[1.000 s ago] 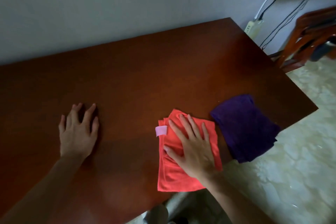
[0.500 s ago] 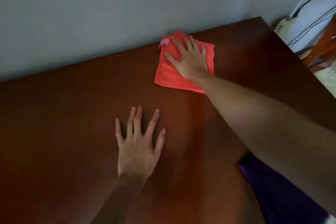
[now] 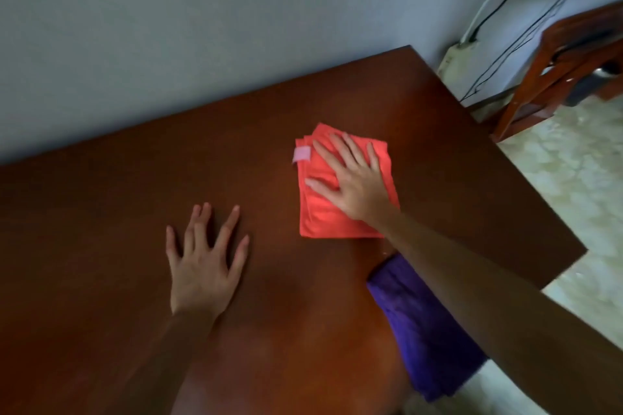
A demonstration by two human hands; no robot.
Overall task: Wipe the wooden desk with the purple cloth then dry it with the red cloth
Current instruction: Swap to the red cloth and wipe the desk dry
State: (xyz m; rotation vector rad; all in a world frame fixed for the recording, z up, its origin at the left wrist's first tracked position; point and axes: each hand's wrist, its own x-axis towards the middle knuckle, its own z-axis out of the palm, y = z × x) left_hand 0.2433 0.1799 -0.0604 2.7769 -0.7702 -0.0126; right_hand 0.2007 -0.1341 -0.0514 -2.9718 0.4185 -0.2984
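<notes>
Head view shows your right hand (image 3: 350,184) pressed flat on the red cloth (image 3: 340,209), fingers spread and straight, palm down, not gripping the fabric at all. That cloth is folded into a rough square and lies on the wooden desk (image 3: 135,205), toward the right part of the top, some way in from the back edge that meets the pale wall (image 3: 202,27). A small pink tag (image 3: 301,155) is sewn at its far left corner, just beside your index finger; any writing on it is too blurred to read.

Your left hand (image 3: 204,266) rests palm down on bare wood, well to the left of the red cloth and nearer to you. Its fingers are open and fanned out, holding nothing.

You can see the purple cloth (image 3: 424,333) lying bunched at the near right edge of the desk, its lower end hanging over the edge. Your right forearm crosses above it and hides part of it. It sits apart from the red cloth, with a strip of wood between them.

Beyond the desk's far right corner, a white power strip (image 3: 453,59) hangs against the wall with dark cables (image 3: 526,30) running up from it; no lettering on it can be made out. A wooden chair (image 3: 569,54) stands on the pale tiled floor (image 3: 573,185) at the right.
</notes>
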